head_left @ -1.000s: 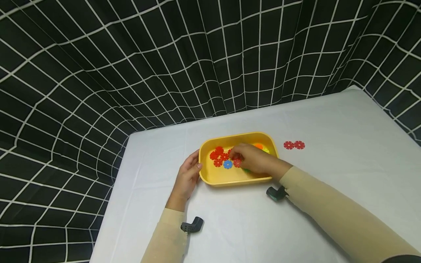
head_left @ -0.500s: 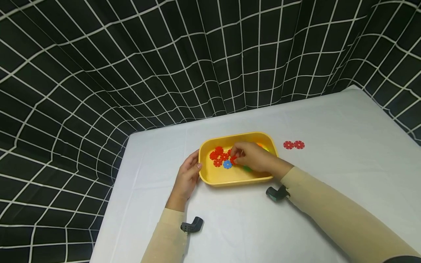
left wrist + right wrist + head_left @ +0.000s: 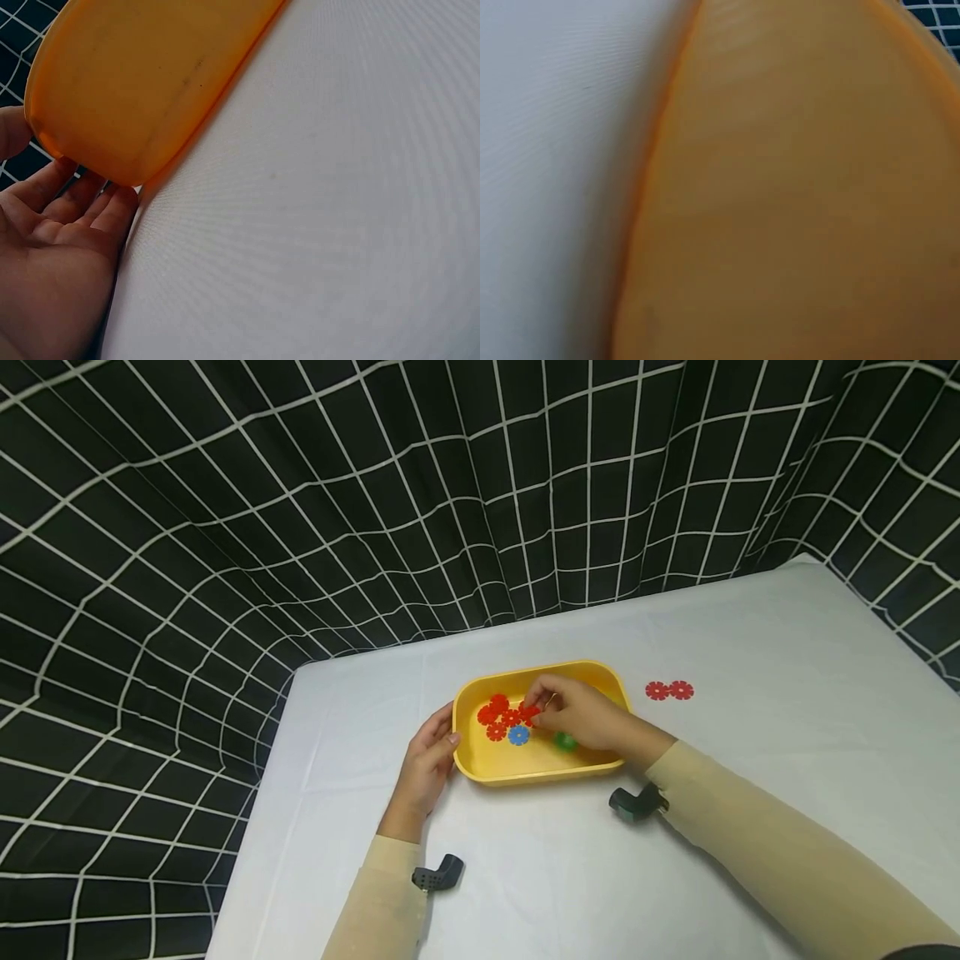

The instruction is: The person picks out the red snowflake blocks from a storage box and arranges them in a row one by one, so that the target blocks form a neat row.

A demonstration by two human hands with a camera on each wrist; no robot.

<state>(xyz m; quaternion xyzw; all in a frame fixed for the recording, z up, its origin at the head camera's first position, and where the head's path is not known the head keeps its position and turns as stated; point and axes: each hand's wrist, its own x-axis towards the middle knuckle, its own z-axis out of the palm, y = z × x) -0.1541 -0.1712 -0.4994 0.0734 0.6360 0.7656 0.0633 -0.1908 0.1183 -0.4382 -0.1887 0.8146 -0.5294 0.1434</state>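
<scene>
A yellow plastic bin (image 3: 510,768) holds several red notched discs (image 3: 497,732), a blue notched disc (image 3: 518,735) and a green piece (image 3: 566,741). My left hand (image 3: 424,764) rests against the bin's left end. In the left wrist view its relaxed fingers (image 3: 114,214) touch the outer wall. Inside the bin, my right hand (image 3: 573,710) pinches a red notched disc (image 3: 529,713) between thumb and fingers, over the red cluster. The right forearm crosses the bin's right end and hides part of the inside. Only the bin's outer wall (image 3: 795,187) fills the right wrist view.
Two red notched discs (image 3: 669,691), joined edge to edge, lie on the white tablecloth (image 3: 750,693) right of the bin. A black curtain with a white grid (image 3: 480,485) hangs behind and to both sides. Each wrist carries a small dark camera (image 3: 636,803).
My right hand has picked up a red disc near the blue one and moved it slightly up and left towards the other red discs. The left hand and bin stay put.
</scene>
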